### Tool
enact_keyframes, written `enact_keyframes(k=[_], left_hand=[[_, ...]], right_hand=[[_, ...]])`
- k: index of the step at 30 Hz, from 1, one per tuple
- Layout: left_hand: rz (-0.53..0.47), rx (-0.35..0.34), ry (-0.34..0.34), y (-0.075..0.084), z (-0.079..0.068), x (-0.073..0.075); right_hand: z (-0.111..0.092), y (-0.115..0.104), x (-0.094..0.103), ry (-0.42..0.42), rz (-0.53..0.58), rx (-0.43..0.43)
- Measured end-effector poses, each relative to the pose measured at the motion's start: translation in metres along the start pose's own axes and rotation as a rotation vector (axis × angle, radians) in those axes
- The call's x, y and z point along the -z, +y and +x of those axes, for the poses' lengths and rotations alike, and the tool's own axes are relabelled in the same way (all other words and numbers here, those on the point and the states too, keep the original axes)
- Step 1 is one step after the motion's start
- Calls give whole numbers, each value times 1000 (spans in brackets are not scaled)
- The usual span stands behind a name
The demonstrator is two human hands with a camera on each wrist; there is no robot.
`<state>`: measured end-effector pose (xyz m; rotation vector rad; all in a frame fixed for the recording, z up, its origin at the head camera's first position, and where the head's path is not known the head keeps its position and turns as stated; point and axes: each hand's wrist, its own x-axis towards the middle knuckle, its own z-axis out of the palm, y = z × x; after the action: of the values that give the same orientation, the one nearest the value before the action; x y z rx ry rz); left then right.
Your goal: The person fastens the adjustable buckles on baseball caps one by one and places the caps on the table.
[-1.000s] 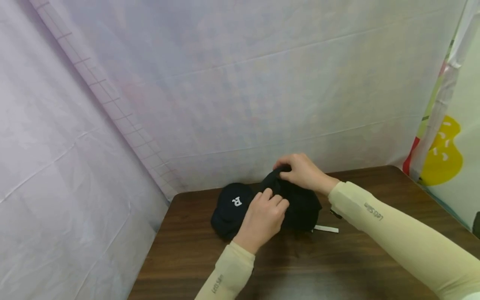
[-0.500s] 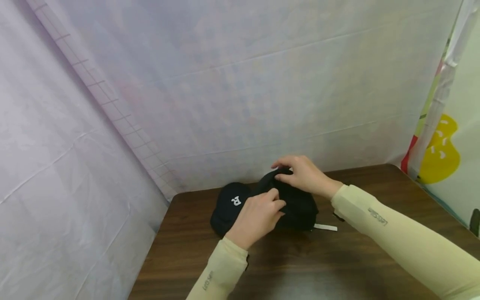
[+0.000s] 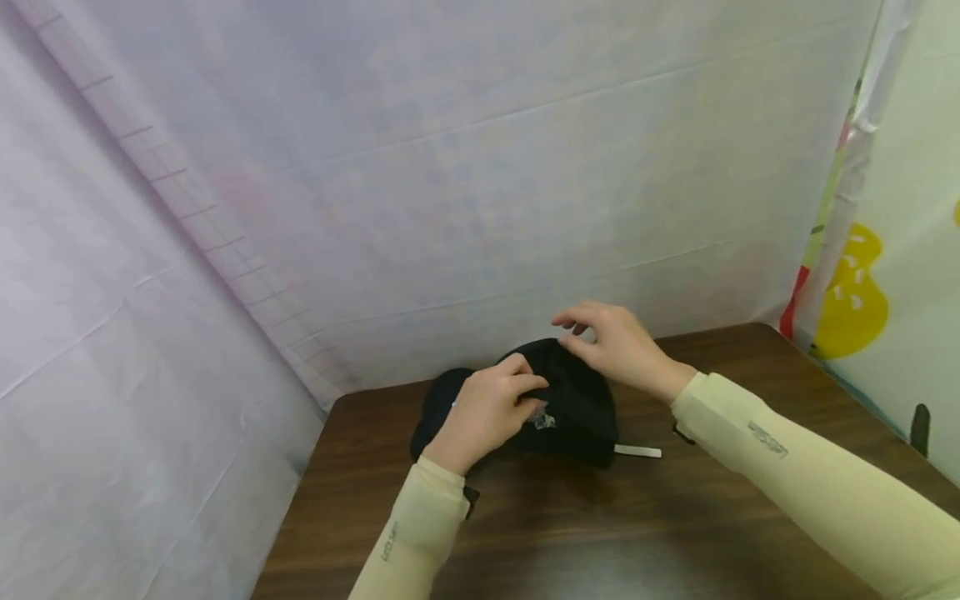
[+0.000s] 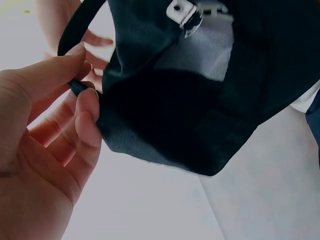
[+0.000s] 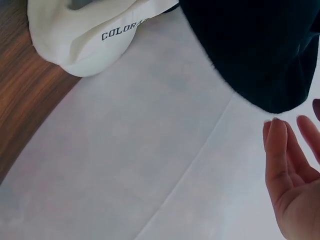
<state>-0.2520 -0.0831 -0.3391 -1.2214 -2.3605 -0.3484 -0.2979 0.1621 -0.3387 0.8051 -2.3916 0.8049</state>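
A black cap stands near the back of the table, its metal buckle and greyish patch facing the left hand. In the left wrist view, my left hand pinches the cap's narrow black strap between thumb and fingers. My right hand is at the cap's upper right edge; its fingers are extended and loosely bent. In the right wrist view those fingertips lie just beyond the cap's edge; contact is unclear. A second dark cap sits to the left, partly hidden behind my left hand.
A white cap with printed lettering appears in the right wrist view at the table's edge. A white strip juts out at the black cap's right. The wooden table backs onto a pale hanging cloth.
My left hand has drawn left and now covers the white letter on the second cap. The black cap has turned so its buckle shows. My right fingers have loosened at its edge.
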Motion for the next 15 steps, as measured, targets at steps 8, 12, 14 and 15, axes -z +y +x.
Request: enact_keyframes(k=[8, 12, 14, 15], left_hand=[[-163, 55, 55, -17, 6, 10], [-155, 59, 76, -19, 10, 11], [-157, 67, 88, -19, 13, 11], [-161, 74, 97, -19, 14, 11]], right_hand=[[-8, -7, 7, 123, -37, 61], [-12, -13, 10, 173, -28, 77], [-14, -16, 12, 201, -28, 89], [-16, -18, 13, 217, -28, 98]])
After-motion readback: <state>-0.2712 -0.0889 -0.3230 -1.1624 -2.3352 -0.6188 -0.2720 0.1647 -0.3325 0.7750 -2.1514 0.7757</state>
